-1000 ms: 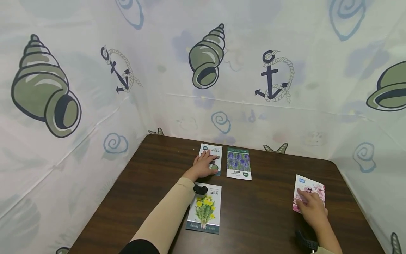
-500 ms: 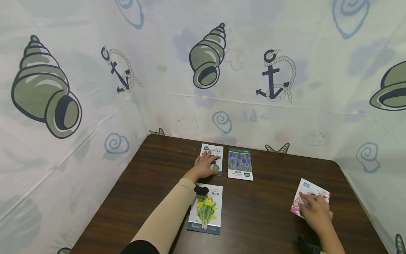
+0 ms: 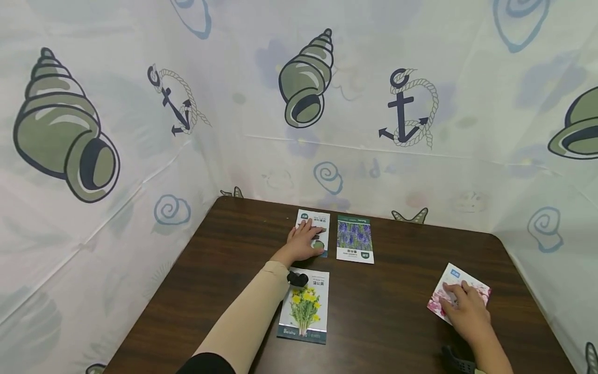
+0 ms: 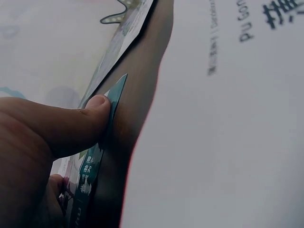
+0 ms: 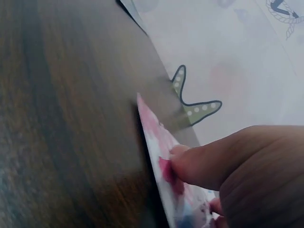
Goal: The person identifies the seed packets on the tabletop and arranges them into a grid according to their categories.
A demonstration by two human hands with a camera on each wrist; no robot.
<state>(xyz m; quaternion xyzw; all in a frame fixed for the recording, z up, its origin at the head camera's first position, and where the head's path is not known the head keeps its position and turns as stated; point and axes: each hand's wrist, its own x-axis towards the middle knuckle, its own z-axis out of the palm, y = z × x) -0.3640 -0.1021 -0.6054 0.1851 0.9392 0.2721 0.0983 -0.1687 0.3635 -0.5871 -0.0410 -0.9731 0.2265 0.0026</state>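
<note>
My left hand (image 3: 302, 243) lies with spread fingers on a white seed packet (image 3: 323, 220) at the back of the table. In the left wrist view its thumb (image 4: 90, 121) touches that packet's teal edge (image 4: 89, 178). To its right lies a purple-flowered seed packet (image 3: 354, 238). A yellow-flowered packet (image 3: 306, 304) lies nearer me, partly under my left wrist; its white face (image 4: 223, 133) fills much of the left wrist view. At the right, my right hand (image 3: 469, 311) rests its fingertips on a pink-blossom packet (image 3: 457, 276), which sits turned at an angle.
The dark wooden table (image 3: 392, 311) has rounded far corners. A pale cloth (image 3: 261, 67) printed with shells and anchors surrounds its back and sides. Dark wrist straps (image 3: 297, 279) are on both arms.
My right hand has turned the pink-blossom packet clockwise and shifted it slightly right and toward me. My left hand stays on its packet, and the other packets hold their places.
</note>
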